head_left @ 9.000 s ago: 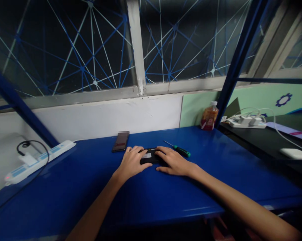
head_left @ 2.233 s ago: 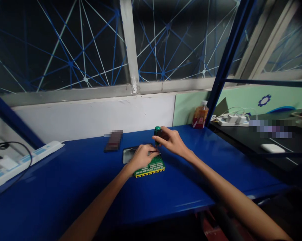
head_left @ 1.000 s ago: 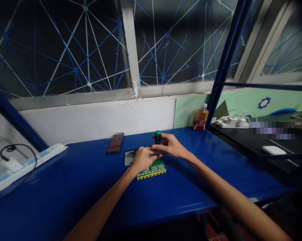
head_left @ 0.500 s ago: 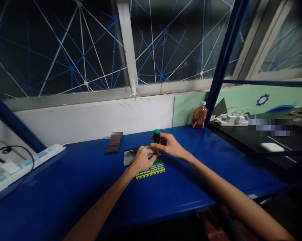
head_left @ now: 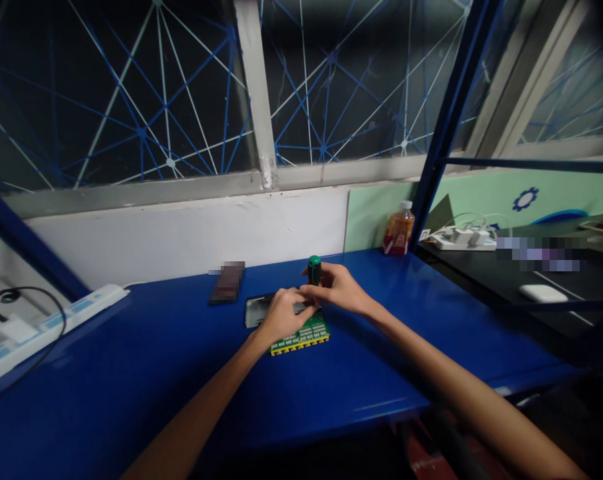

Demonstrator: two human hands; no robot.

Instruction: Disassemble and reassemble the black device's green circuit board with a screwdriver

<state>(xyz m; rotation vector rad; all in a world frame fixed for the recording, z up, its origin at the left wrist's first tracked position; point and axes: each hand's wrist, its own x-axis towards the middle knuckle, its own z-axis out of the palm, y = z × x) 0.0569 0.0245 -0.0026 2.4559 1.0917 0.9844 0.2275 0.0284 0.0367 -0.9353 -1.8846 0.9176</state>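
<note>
A screwdriver (head_left: 314, 267) with a green and black handle stands nearly upright over the work. My right hand (head_left: 339, 288) is closed around its handle. My left hand (head_left: 286, 313) reaches low across a green circuit board (head_left: 314, 328) with a yellow front edge. Its thumb and fingers come together near the screwdriver's lower end; what they pinch is hidden. Behind and left of that hand, a grey open casing (head_left: 255, 311) lies beside the board, partly covered by my fingers. The screwdriver's tip cannot be seen.
On the blue table (head_left: 361, 380), a dark flat object (head_left: 227, 283), partly blurred out, lies near the wall. A drink bottle (head_left: 399, 229) stands at the back right corner. A white power strip (head_left: 56, 333) with a black cable runs along the left. Blue frame posts (head_left: 444, 120) rise beside the table.
Both hands stay at the board, with the screwdriver still upright in the right hand. The whole view has shifted very slightly; nothing else visibly differs.
</note>
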